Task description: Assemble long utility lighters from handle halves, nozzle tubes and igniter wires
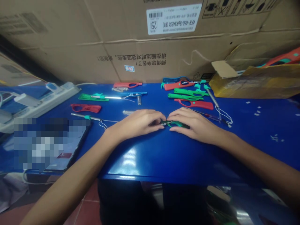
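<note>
Both hands rest together on the blue table (178, 156) near its middle. My left hand (140, 122) is curled, its fingertips pinching one end of a small green plastic handle piece (176, 124). From the other side my right hand (192, 122) lies over that same piece and presses it to the table. Most of the piece is hidden under the fingers. A thin metal rod seems to stick out of it towards the left hand.
Red, green and blue plastic handle shells (189, 94) lie behind the hands. More shells and metal rods with strings (87, 108) lie at left. A power strip (42, 98), a tablet (51, 143), cardboard boxes (140, 40) and a yellow bag (255, 82) ring the table.
</note>
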The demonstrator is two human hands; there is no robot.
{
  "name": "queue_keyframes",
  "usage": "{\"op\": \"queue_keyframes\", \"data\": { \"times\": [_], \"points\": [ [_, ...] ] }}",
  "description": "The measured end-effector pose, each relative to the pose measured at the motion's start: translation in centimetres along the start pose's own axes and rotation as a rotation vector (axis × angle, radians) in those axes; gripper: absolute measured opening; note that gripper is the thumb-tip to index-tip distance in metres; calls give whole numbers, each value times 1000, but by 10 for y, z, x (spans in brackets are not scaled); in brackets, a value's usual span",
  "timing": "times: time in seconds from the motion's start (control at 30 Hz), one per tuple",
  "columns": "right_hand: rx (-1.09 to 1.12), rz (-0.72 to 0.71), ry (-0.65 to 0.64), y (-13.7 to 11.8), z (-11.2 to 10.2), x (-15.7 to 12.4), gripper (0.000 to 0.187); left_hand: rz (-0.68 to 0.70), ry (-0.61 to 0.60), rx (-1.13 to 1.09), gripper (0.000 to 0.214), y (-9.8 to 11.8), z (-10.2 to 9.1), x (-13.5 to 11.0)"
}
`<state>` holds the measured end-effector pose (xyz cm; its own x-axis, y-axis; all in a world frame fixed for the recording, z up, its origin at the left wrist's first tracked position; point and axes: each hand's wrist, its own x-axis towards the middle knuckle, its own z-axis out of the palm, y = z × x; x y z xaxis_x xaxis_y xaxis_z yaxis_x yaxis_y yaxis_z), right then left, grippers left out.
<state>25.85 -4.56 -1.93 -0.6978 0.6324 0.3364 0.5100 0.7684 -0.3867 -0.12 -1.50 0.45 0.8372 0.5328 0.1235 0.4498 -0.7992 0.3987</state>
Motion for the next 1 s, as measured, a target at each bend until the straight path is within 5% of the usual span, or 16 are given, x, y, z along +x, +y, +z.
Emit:
{"op": "queue_keyframes", "data": {
  "times": [0.3,1.0],
  "points": [
    [60,-40,142,-4,7,8,18,5,49,-54,21,2,0,0],
    [56,-10,112,-2,8,6,23,60,105,65,21,-4,7,3]
  ]
}}
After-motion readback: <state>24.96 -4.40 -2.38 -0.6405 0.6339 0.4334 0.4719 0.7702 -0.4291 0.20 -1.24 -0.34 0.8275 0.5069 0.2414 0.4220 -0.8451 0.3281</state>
